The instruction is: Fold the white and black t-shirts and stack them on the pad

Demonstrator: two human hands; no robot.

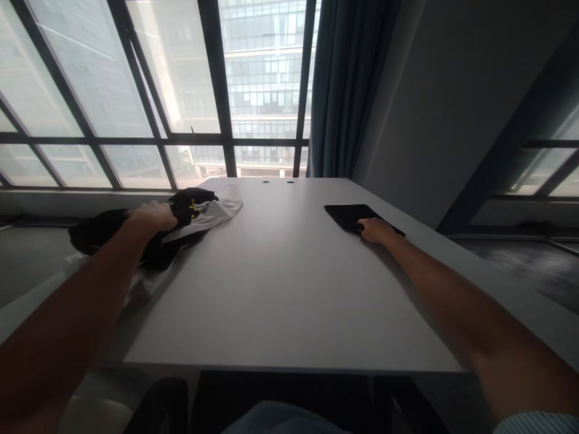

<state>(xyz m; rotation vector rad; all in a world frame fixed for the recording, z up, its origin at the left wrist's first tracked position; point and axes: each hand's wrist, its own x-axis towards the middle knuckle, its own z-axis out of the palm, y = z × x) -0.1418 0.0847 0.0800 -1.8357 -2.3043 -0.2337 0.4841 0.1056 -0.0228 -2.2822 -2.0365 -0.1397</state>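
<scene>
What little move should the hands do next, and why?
Perhaps the right hand should slide the flat black piece inward a little: it seems to grip the near edge, and the piece lies near the right side of the white table.

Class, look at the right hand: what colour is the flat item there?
The flat item at the right hand is black, seen in the head view.

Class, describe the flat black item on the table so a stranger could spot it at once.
Start at the white table before the windows. Toward its right edge, the right hand touches the flat black item. Unlike the rumpled black-and-white pile under the left hand, it is thin, smooth and plain black.
</scene>
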